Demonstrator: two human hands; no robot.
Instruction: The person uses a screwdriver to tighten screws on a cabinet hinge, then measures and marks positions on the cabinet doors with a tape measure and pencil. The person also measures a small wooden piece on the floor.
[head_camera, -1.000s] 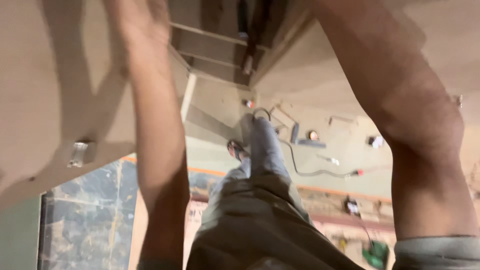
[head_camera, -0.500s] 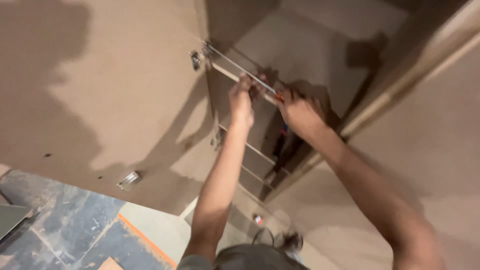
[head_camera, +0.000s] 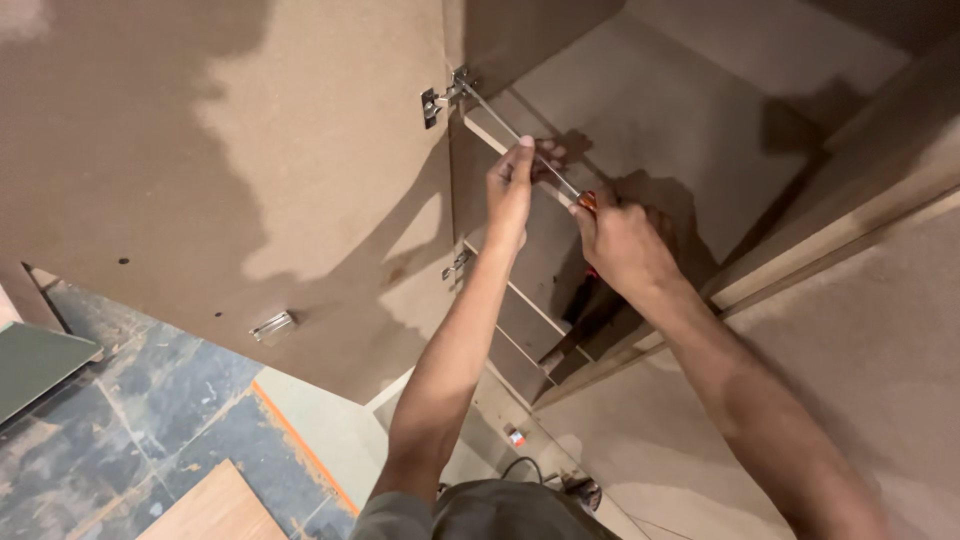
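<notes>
A long screwdriver (head_camera: 520, 140) with a metal shaft and an orange handle points up and left at a metal hinge (head_camera: 440, 97) joining a brown cabinet door (head_camera: 230, 160) to the cabinet body. My right hand (head_camera: 620, 245) grips the orange handle. My left hand (head_camera: 512, 185) pinches the shaft midway, fingers around it. The screwdriver tip sits at the hinge.
Inside the open cabinet (head_camera: 640, 110) are shelves (head_camera: 530, 300). A second hinge (head_camera: 456, 265) sits lower on the door edge, and a metal handle (head_camera: 273, 327) is on the door. Below lie a tiled floor (head_camera: 130, 420), a wooden board (head_camera: 215, 505) and a cable (head_camera: 520, 465).
The view has swung up from the floor and my legs to the cabinet. Both hands have come onto the screwdriver, which now reaches the upper hinge.
</notes>
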